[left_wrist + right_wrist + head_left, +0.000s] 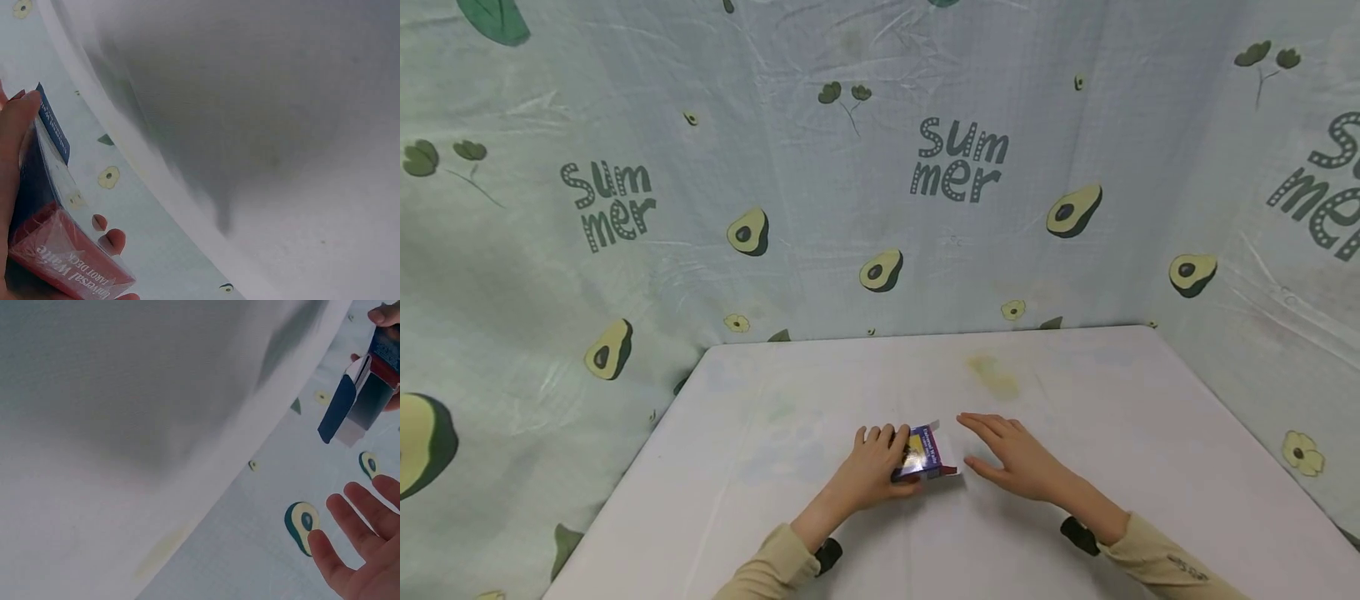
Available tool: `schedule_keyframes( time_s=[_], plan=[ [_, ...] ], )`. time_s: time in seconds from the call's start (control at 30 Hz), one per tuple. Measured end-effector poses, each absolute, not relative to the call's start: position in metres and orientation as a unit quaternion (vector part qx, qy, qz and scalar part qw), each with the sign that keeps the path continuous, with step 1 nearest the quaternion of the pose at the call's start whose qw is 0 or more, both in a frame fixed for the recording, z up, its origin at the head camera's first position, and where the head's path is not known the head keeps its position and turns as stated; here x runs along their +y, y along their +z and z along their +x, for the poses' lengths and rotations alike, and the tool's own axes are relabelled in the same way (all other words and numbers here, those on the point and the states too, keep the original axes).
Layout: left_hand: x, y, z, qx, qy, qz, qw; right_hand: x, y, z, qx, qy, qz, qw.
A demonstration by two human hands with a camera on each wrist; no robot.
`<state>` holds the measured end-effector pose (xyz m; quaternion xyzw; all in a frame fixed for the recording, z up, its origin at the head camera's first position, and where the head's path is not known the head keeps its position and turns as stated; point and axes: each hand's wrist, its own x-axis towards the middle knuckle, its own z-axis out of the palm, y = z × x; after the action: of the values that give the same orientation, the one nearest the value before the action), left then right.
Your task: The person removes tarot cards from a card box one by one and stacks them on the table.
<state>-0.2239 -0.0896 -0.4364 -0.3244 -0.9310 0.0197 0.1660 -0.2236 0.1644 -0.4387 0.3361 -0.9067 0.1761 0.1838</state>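
My left hand (pixel 876 469) grips a small tarot deck box (pixel 922 451) just above the table, thumb on the near side and fingers over the top. The box is blue and purple with a yellow picture. In the left wrist view its red end (pixel 75 259) reads "Universal Waite Tarot Deck". Its flaps stand out at the end facing right; a dark blue flap (pixel 337 409) shows in the right wrist view. What lies inside the box is hidden. To the right of those flaps, apart from the box, my right hand (pixel 1017 458) is held with its fingers extended, holding nothing.
A white-covered table (pixel 790 400) spreads beneath both hands, with a faint yellow stain near its back. Behind and beside it hangs a pale cloth (pixel 820 183) printed with avocados and "summer". Dark wrist bands (pixel 1078 536) sit below the beige sleeves.
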Motion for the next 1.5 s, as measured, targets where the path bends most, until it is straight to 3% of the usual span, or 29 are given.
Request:
schedule_keyframes(
  time_s=[0.5,1.5],
  plan=[
    [-0.088,-0.433,-0.227,-0.93,0.032,-0.317,0.185,0.153,-0.428,-0.229,-0.857,0.387,0.333,0.071],
    [-0.1,-0.422,-0.23,-0.922,-0.028,-0.336,0.191,0.142,-0.429,-0.255,-0.803,0.51,0.25,-0.18]
  ],
)
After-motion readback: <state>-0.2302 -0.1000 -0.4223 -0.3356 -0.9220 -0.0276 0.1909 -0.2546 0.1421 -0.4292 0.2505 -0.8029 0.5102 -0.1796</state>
